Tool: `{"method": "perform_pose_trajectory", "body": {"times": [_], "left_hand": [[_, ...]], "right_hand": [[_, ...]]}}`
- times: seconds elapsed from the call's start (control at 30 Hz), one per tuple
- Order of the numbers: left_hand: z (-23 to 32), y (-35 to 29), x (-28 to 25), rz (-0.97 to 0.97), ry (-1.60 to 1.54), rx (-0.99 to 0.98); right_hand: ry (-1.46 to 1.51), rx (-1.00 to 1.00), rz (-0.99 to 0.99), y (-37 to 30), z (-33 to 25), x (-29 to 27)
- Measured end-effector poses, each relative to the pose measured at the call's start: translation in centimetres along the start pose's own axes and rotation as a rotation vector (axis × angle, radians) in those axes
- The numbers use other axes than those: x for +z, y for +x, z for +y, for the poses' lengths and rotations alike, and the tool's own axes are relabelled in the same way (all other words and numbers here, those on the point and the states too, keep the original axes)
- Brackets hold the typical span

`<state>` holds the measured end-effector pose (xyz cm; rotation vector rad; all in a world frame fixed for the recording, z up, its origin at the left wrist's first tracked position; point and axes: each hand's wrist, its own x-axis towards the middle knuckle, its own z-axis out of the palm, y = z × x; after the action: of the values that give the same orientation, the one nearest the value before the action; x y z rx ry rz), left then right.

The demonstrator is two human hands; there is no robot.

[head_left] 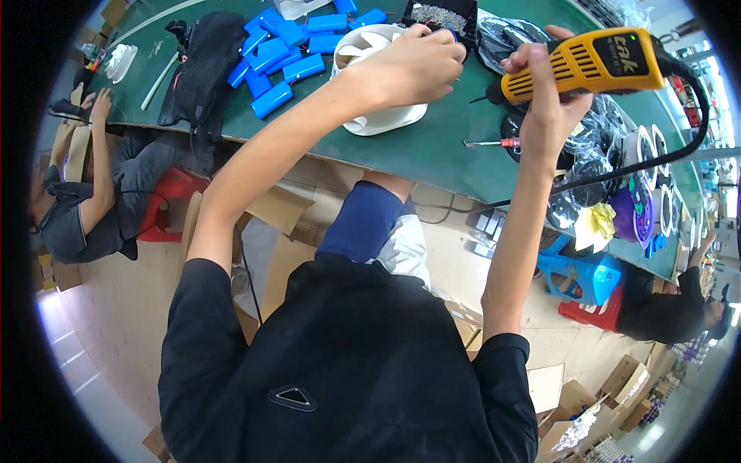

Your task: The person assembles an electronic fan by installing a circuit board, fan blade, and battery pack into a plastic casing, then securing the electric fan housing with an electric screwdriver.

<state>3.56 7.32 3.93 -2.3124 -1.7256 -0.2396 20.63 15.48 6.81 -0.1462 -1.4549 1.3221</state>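
My right hand (552,108) is wrapped round a yellow electric screwdriver (579,65), whose dark bit points left over the table. From its other end a black cable loops down. My left hand (421,65) is above a white plastic housing (386,119) with curved white blades (367,45) inside its round rim. The left fingers are curled; their tips and anything between them are hidden. Just beyond this hand stands a black tray (421,27) of small metal screws. A hand screwdriver with a red handle (509,143) lies near my right wrist.
Several blue battery packs (270,58) lie on the green table (455,154), left of the housing. Farther left is a black mesh bag (204,65). Plastic-wrapped black parts (602,127) and a purple round part (631,212) crowd the right. Other people sit at both sides.
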Motion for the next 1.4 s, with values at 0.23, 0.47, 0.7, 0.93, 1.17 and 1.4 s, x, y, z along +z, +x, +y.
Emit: {"method": "perform_pose_trajectory", "body": {"times": [0.23, 0.47, 0.7, 0.93, 1.17, 1.4], "left_hand": [[-3.6, -7.7, -1.9, 0.434, -0.211, -0.453], [-5.8, -7.7, -2.8, 0.198, -0.362, -0.7], [-5.1, -8.8, -2.3, 0.222, -0.452, -0.615], [-0.8, -13.4, 0.9, 0.248, -0.708, -0.852], [3.6, -12.0, 2.8, 0.533, -1.009, -0.813], [3.2, -7.9, 3.7, 0.959, -1.685, -0.825]], "right_hand": [[-0.245, 0.227, -0.118, -3.8, 2.5, -1.7], [-0.237, 0.512, -0.202, -7.3, 7.1, 0.3], [-0.327, 0.473, -0.225, -7.3, 7.1, 1.6], [-0.296, 0.415, -0.265, -8.8, 9.1, 2.5], [-0.037, 0.427, -0.059, -9.3, 9.3, 3.3], [0.073, 0.553, 0.055, -9.2, 9.4, 4.2]]}}
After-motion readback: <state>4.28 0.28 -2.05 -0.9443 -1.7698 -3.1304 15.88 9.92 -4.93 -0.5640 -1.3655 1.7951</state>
